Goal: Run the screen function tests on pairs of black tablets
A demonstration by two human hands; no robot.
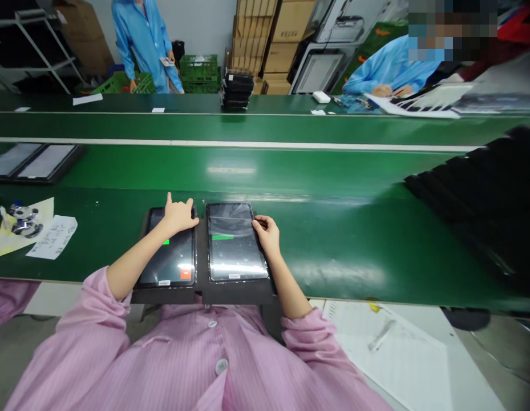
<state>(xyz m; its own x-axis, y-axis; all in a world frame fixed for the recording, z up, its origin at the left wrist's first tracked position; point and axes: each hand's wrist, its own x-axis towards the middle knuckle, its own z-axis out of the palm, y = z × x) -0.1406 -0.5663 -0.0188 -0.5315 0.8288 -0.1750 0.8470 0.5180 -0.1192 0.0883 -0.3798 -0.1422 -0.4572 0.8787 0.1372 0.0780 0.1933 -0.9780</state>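
Two dark tablets lie side by side in black trays at the near edge of the green bench. Over the upper part of the left tablet (173,260) is my left hand (178,216), its thumb and some fingers spread. That tablet shows a green mark and a red-orange square. The right tablet (234,251) has a glossy screen with a green bar and a small white label at its bottom. My right hand (267,233) has thumb and fingers pinched at this tablet's upper right edge.
Black trays (482,200) are stacked at the right. Far left are more tablets (46,161), a handwritten note (53,237) and shiny round parts (27,221). Papers (388,348) lie below the bench edge. Two people in blue coats are across the bench, near a black stack (237,90).
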